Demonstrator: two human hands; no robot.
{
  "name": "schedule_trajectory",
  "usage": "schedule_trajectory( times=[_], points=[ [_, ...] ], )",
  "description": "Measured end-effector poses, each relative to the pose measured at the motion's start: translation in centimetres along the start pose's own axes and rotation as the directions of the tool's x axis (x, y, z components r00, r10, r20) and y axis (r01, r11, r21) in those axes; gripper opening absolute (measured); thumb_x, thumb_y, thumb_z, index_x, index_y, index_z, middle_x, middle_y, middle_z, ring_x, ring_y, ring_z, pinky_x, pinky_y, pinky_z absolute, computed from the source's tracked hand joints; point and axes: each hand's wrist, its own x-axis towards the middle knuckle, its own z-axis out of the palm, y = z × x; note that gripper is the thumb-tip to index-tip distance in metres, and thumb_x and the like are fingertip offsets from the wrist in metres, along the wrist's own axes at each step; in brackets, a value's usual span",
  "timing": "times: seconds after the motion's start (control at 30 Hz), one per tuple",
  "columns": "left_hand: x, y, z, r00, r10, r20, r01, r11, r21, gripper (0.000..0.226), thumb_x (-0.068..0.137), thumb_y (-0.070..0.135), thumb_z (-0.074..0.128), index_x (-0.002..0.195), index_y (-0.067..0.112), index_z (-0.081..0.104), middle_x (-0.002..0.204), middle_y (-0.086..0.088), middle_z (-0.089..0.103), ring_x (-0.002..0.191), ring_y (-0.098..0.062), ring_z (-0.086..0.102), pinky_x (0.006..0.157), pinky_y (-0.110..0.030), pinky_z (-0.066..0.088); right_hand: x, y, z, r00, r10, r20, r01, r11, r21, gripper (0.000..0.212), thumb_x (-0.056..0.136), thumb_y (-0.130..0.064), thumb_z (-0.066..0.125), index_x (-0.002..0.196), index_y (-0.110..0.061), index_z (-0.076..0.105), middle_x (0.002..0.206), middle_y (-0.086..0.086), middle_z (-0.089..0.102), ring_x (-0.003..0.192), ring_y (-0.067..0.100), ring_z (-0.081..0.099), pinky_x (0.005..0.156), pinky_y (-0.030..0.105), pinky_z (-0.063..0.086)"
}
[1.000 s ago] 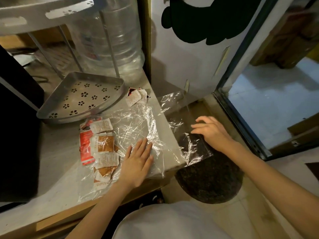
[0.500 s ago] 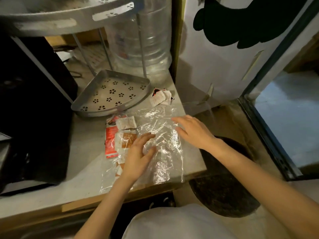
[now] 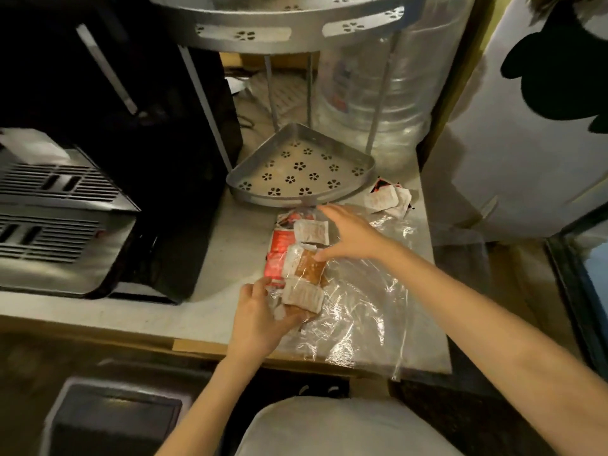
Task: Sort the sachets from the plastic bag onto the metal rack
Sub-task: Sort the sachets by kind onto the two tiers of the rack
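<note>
I see the metal rack [image 3: 297, 169] standing on the counter [image 3: 204, 311], and I'll place everything from it. Its lower shelf is a perforated corner tray, bare of sachets; an upper shelf shows at the top of the view. Just in front of the rack lies the clear plastic bag [image 3: 358, 311], spread flat, its near corner hanging over the counter's front edge. At the bag's end nearest the rack's left side sits a pile of sachets [image 3: 301, 258]: white, red and brown ones, overlapping. My left hand [image 3: 260, 319] is at the near end of that pile, fingers curled round the bag edge and the lowest white sachet, gripping them. My right hand [image 3: 350, 236] reaches in from the right, directly in front of the rack's front rim; fingers spread, thumb touching the brown sachet, nothing firmly held as far as I can tell. A second small heap of white sachets [image 3: 388, 199] lies outside the bag, just right of the rack's front corner. Left of the rack stands a black appliance [image 3: 98, 143]; behind the rack is a big clear water jug [image 3: 371, 93]
</note>
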Motion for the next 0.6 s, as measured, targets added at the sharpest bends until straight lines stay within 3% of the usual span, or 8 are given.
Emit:
schedule_trajectory(
  times=[0.17,0.33,0.4,0.43,0.47,0.5,0.53,0.6],
  points=[
    [-0.3,-0.1,0.6,1.000,-0.014,0.012,0.013,0.991,0.132,0.074,0.063,0.048,0.076,0.123,0.019,0.043,0.109,0.003,0.061,0.096,-0.015,0.058,0.075,-0.026,0.048,1.7,-0.2,0.2,0.997,0.051,0.063,-0.044,0.994,-0.099,0.120,0.059,-0.046,0.081,0.148,-0.014,0.007,0.157,0.009,0.011,0.144,0.027,0.008,0.117,0.043,0.012],
    [0.2,0.4,0.7,0.995,-0.087,0.056,0.077,0.985,0.153,0.056,0.066,0.042,0.076,0.108,0.015,0.053,0.095,0.003,0.061,0.082,-0.013,0.058,0.065,-0.022,0.045,1.5,-0.6,0.2,1.000,0.023,0.006,-0.022,0.995,-0.098,0.116,0.059,-0.040,0.082,0.146,-0.009,0.012,0.155,0.009,0.019,0.143,0.029,0.007,0.116,0.043,0.008],
    [0.5,0.5,0.6,0.992,-0.083,0.092,0.068,0.985,0.156,0.049,0.067,0.039,0.075,0.104,0.013,0.056,0.089,0.003,0.059,0.076,-0.013,0.054,0.058,-0.019,0.039,1.7,-0.8,0.0,0.999,0.049,0.019,-0.048,0.997,-0.058,0.103,0.060,-0.034,0.083,0.141,-0.007,0.027,0.147,0.010,0.036,0.138,0.030,0.025,0.112,0.043,0.025],
    [0.7,0.5,0.5,0.991,-0.075,0.108,0.058,0.987,0.149,0.047,0.068,0.036,0.075,0.103,0.012,0.057,0.087,0.004,0.057,0.073,-0.012,0.052,0.055,-0.016,0.036,1.7,-0.9,-0.2,0.998,0.056,0.027,-0.054,0.997,-0.055,0.088,0.060,-0.032,0.083,0.133,-0.007,0.040,0.131,0.009,0.051,0.123,0.027,0.042,0.099,0.039,0.040],
    [0.8,0.6,0.4,0.991,-0.066,0.119,0.048,0.989,0.143,0.044,0.069,0.033,0.075,0.102,0.011,0.057,0.085,0.005,0.055,0.071,-0.010,0.050,0.052,-0.014,0.032,1.7,-0.9,-0.4,0.998,0.057,0.035,-0.055,0.998,-0.040,0.067,0.061,-0.028,0.083,0.117,-0.009,0.052,0.107,0.003,0.060,0.100,0.020,0.052,0.077,0.029,0.046],
    [0.9,0.7,0.2,0.990,-0.056,0.126,0.039,0.990,0.134,0.041,0.070,0.029,0.074,0.103,0.012,0.056,0.085,0.005,0.054,0.069,-0.009,0.049,0.050,-0.012,0.030,1.8,-0.8,-0.7,0.997,0.064,0.045,-0.063,0.998,-0.017,0.044,0.063,-0.025,0.082,0.097,-0.013,0.058,0.084,-0.005,0.057,0.078,0.013,0.051,0.059,0.023,0.039],
    [1.0,0.8,0.1,0.990,-0.044,0.138,0.028,0.993,0.117,0.042,0.070,0.027,0.073,0.105,0.012,0.056,0.087,0.004,0.056,0.070,-0.008,0.049,0.052,-0.012,0.031,1.8,-0.6,-0.9,0.995,0.075,0.069,-0.076,0.997,0.015,0.031,0.063,-0.022,0.081,0.080,-0.018,0.055,0.072,-0.009,0.050,0.065,0.008,0.046,0.051,0.020,0.032],
    [1.4,1.0,-0.2,0.982,-0.049,0.184,0.035,0.996,0.078,0.045,0.072,0.023,0.072,0.113,0.013,0.054,0.096,0.002,0.060,0.078,-0.011,0.053,0.060,-0.015,0.038,1.9,-0.2,-1.3,0.986,0.110,0.126,-0.125,0.985,0.121,0.031,0.064,-0.019,0.081,0.067,-0.021,0.051,0.066,-0.009,0.051,0.057,0.004,0.047,0.045,0.018,0.034]
  ],
)
